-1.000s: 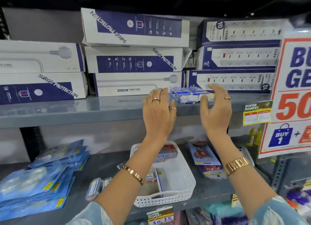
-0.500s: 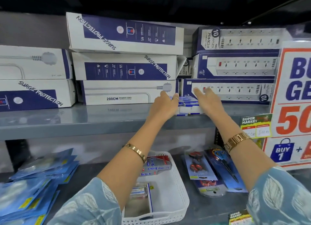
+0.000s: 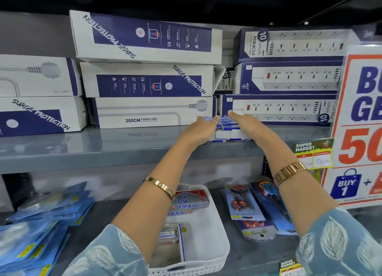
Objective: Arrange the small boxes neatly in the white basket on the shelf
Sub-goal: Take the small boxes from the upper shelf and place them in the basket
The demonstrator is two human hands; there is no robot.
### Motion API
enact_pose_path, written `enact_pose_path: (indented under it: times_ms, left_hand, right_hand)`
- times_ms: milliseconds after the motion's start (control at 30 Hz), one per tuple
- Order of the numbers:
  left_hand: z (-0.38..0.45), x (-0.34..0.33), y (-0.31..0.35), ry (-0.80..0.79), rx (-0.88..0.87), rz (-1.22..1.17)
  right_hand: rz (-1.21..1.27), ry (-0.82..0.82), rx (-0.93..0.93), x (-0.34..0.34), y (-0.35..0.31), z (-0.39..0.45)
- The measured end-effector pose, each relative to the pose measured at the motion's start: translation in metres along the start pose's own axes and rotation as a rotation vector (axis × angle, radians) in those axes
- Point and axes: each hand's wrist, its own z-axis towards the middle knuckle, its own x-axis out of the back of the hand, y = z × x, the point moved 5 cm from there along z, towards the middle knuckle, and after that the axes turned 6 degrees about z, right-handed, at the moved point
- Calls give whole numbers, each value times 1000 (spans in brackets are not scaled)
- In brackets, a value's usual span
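A stack of small blue-and-white boxes [image 3: 227, 131] sits on the upper grey shelf [image 3: 103, 149], in front of the power strip cartons. My left hand [image 3: 199, 131] lies flat against the stack's left side. My right hand [image 3: 245, 122] presses its right side and top, so the stack is clamped between both palms. Below, on the lower shelf, the white perforated basket [image 3: 222, 251] holds red-and-silver Softck boxes [image 3: 189, 201] at its far end and a small clear box [image 3: 168, 234] beside an upright white-and-blue box [image 3: 182, 242].
Large surge-protector cartons [image 3: 148, 79] and outlet-strip cartons [image 3: 285, 79] fill the back of the upper shelf. Carded scissors [image 3: 241, 203] lie right of the basket, blue packets [image 3: 39, 230] to its left. A promo sign [image 3: 359, 121] and price tag [image 3: 313, 154] hang at right.
Both hands reached forward and closed in from either side onto the stack of small boxes on the upper shelf. The view moved closer.
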Motion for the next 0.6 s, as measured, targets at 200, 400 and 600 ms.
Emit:
enact_pose_path:
  times_ms: [200, 400, 600]
  left_hand:
    - [-20, 7, 1, 31, -32, -9]
    - [-70, 11, 11, -28, -159, -64]
    - [-110, 10, 9, -98, -246, -201]
  right_hand:
    - [113, 68, -20, 2, -2, -23]
    - [329, 244, -49, 8, -6, -58]
    - [528, 350, -61, 4, -8, -106]
